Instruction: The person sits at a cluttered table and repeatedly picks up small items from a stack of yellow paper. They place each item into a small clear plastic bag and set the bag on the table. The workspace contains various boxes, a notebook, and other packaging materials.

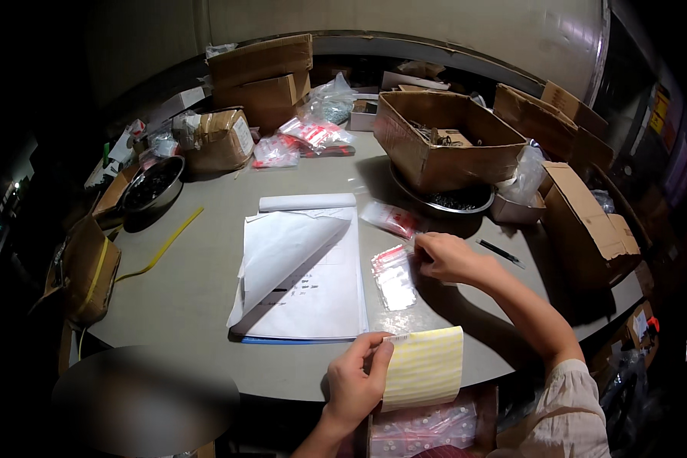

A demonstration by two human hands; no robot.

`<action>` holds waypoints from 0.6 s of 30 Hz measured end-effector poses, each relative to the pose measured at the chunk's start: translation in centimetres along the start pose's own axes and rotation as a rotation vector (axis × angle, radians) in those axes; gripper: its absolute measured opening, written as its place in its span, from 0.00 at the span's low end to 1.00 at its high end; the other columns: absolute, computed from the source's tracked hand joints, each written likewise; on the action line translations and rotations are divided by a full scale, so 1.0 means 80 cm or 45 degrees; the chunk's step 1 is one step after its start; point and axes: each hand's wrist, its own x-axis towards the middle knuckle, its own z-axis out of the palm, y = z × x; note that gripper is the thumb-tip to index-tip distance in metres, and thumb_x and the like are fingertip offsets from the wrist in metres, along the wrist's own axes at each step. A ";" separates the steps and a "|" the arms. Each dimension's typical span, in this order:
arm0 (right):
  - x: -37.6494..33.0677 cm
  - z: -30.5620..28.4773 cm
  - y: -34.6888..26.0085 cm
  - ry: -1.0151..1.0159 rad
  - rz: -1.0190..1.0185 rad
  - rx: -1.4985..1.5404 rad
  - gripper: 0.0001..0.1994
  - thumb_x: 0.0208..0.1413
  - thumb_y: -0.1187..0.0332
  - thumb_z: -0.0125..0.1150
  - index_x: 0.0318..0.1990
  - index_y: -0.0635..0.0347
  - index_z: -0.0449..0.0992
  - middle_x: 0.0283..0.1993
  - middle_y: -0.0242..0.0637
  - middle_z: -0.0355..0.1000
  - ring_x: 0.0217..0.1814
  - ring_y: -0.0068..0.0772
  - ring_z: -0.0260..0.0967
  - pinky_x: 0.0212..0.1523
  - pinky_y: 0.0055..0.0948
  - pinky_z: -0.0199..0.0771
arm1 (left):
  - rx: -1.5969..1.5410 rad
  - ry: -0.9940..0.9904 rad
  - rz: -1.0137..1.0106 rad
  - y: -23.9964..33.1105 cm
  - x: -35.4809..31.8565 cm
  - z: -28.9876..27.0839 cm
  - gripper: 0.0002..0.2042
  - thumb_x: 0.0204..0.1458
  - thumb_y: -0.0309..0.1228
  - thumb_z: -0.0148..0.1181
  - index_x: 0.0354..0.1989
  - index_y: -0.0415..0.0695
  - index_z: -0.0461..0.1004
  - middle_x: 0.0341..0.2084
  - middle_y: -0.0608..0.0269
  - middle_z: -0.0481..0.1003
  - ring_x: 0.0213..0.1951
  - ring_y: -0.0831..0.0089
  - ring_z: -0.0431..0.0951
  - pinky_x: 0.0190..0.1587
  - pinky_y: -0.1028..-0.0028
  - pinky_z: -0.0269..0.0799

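Note:
My left hand point(359, 378) pinches a pale yellow sheet of labels point(427, 366) by its left edge, between thumb and fingers, at the table's near edge. My right hand point(452, 258) is closed, fingertips pressed together, just right of a stack of small clear zip bags point(395, 282) with red-striped tops. Whatever is in its fingertips is too small to make out. Behind the stack lies a clear bag with red print point(393, 219). To the left, a pad of papers point(336, 305) on a blue clipboard has its top sheets curled over.
A cardboard box of metal parts point(443, 141) rests on a metal bowl point(450, 201) at the back right. A black pen point(501, 253) lies beyond my right forearm. At left are a yellow strap point(164, 246) and another bowl point(154, 187). Below the edge, a box holds filled bags point(424, 435).

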 end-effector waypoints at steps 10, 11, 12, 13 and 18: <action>-0.086 -0.057 0.052 -0.237 0.350 0.001 0.35 0.46 0.48 0.80 0.55 0.61 0.74 0.49 0.55 0.76 0.57 0.58 0.73 0.56 0.50 0.74 | -0.107 0.068 0.006 -0.009 -0.005 -0.002 0.09 0.67 0.29 0.62 0.48 0.37 0.81 0.33 0.56 0.85 0.36 0.75 0.85 0.38 0.74 0.78; -0.098 -0.054 0.052 -0.230 0.291 0.081 0.37 0.44 0.45 0.82 0.56 0.58 0.75 0.50 0.53 0.75 0.58 0.56 0.72 0.58 0.49 0.73 | -0.144 0.080 0.014 -0.010 -0.006 -0.003 0.08 0.67 0.28 0.62 0.48 0.36 0.80 0.33 0.57 0.85 0.36 0.75 0.85 0.39 0.74 0.78; -0.115 -0.053 0.051 -0.255 0.270 0.115 0.37 0.46 0.46 0.81 0.62 0.49 0.76 0.54 0.49 0.71 0.63 0.55 0.66 0.63 0.47 0.68 | -0.210 0.073 -0.022 -0.006 -0.007 -0.005 0.08 0.67 0.27 0.61 0.47 0.36 0.80 0.34 0.59 0.84 0.37 0.76 0.84 0.40 0.75 0.77; -0.140 -0.044 0.056 -0.154 0.160 0.168 0.34 0.50 0.49 0.79 0.64 0.46 0.76 0.57 0.49 0.71 0.66 0.54 0.62 0.66 0.47 0.65 | -0.250 0.069 -0.006 -0.005 -0.007 -0.005 0.08 0.67 0.27 0.60 0.47 0.35 0.80 0.34 0.59 0.84 0.37 0.76 0.83 0.40 0.76 0.76; -0.228 -0.022 0.001 -0.014 0.010 0.340 0.28 0.58 0.58 0.73 0.66 0.47 0.77 0.65 0.45 0.67 0.67 0.52 0.60 0.70 0.47 0.61 | -0.491 0.112 0.023 -0.005 -0.008 -0.009 0.08 0.68 0.27 0.59 0.47 0.34 0.78 0.32 0.62 0.81 0.34 0.82 0.78 0.37 0.82 0.71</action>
